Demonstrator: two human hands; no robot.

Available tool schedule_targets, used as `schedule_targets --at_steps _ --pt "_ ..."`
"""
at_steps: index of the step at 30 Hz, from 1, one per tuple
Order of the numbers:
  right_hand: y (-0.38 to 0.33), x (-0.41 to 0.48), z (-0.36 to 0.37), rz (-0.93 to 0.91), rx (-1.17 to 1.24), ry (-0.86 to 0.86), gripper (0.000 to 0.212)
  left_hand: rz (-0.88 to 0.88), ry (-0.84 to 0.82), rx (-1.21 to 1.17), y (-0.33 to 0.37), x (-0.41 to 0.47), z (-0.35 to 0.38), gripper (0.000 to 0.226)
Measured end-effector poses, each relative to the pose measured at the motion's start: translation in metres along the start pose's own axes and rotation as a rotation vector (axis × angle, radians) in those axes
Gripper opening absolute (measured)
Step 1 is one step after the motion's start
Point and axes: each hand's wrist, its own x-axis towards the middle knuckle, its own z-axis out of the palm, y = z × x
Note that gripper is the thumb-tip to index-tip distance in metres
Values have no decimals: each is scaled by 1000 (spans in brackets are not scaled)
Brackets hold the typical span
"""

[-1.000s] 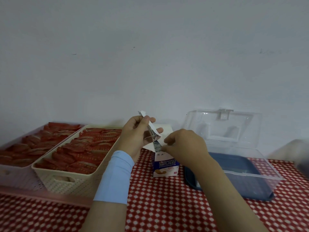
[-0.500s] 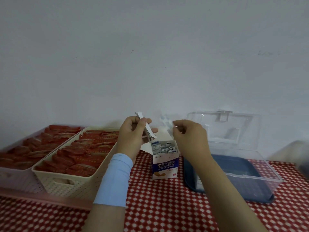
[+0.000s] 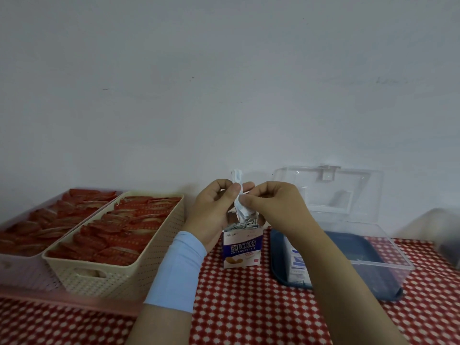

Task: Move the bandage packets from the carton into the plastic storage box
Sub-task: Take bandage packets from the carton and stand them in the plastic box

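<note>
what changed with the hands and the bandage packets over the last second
The right hand went from the mouth of the carton, lifted a packet clear, then carried it left to the left hand. Both hands now pinch one bunch of bandage packets above the carton. The left hand kept its bunch raised throughout. The carton, the open plastic storage box and the two baskets stayed put.

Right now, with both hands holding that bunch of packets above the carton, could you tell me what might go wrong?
1. The bandage packets are pinched loosely between the left hand and right hand; some may slip and fall onto the tablecloth.
2. The carton stands open and upright just under the hands; a nudge might tip it and spill the rest.
3. Carrying right, the forearm could catch the plastic storage box rim.
</note>
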Motion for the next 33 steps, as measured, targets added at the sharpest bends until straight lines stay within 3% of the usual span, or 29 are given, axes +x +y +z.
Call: schedule_targets --at_steps 5,7,9,11,14,18,20,22,24,26,29,33 --pt "0 0 -5 -207 -348 107 22 -64 10 -129 2 0 0 40" --pt "-5 -5 -11 -337 -384 -22 27 -90 -1 -223 5 -1 2 42" --pt "-9 -10 -17 -412 -519 -181 44 -134 -29 -301 5 -4 5 41" --pt "-10 -13 -21 -442 -592 -228 53 -176 -95 -298 5 -6 9 40" --pt "-12 -17 -30 -436 -534 -192 49 -202 -198 -266 0 -5 18 42" --pt "-7 -23 -44 -453 -501 -166 40 -213 -277 -249 -6 -8 32 29" --pt "-6 -29 -49 -476 -498 -144 41 -209 -311 -241 -8 -10 37 37" --pt "-6 -35 -55 -444 -481 -188 45 -212 -331 -245 -9 -12 41 47" --pt "-6 -41 -64 -378 -432 -252 43 -220 -369 -255 -9 -14 45 41" --pt "-5 -42 -71 -328 -237 -298 33 -229 -424 -260 -10 -16 48 33" --pt "-2 -37 -82 -252 55 -162 15 -242 -486 -273 -12 -18 53 27" --pt "2 -35 -91 -157 -53 -147 27 -240 -543 -287 -17 -18 54 26"
